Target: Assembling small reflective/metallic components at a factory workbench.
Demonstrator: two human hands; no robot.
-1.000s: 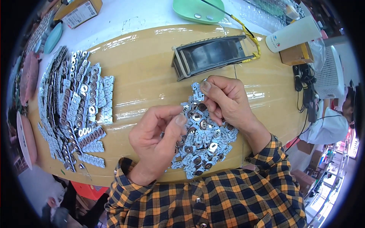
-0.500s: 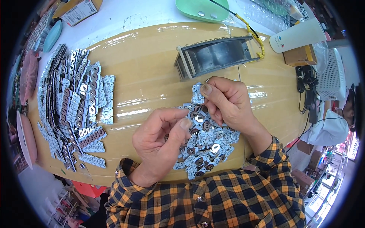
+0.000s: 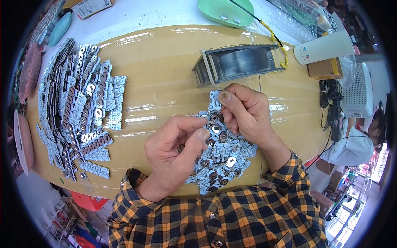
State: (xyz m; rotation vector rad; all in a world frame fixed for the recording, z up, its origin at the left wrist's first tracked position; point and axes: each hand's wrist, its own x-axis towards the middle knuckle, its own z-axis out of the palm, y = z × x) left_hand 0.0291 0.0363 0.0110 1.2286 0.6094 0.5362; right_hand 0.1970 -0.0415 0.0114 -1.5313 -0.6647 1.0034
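Observation:
My right hand [image 3: 247, 113] pinches a small pale circuit board [image 3: 214, 100] between thumb and bent forefinger, its free end pointing left above the pile. Just to its left, my left hand [image 3: 175, 146] is curled, thumb and forefinger tips close together; whatever may be between them is too small or hidden to tell. Beneath both hands lies a heap of small circuit boards [image 3: 219, 155], many with round silver or dark coin-cell holders. Farther left are long overlapping rows of similar boards [image 3: 84, 107], with some shorter strips at the near end.
A black box fan [image 3: 240, 64] lies beyond my hands, with a yellow-wrapped cable at its right. Past it sit a green tray [image 3: 227, 12], a white cup [image 3: 322, 47] and a cardboard box [image 3: 324, 69]. Black adapters [image 3: 333, 103] and a white basket [image 3: 357, 93] are at right, near another person.
The whole view has shifted slightly. Both hands keep nearly the same pose, and the circuit board stays in my right hand.

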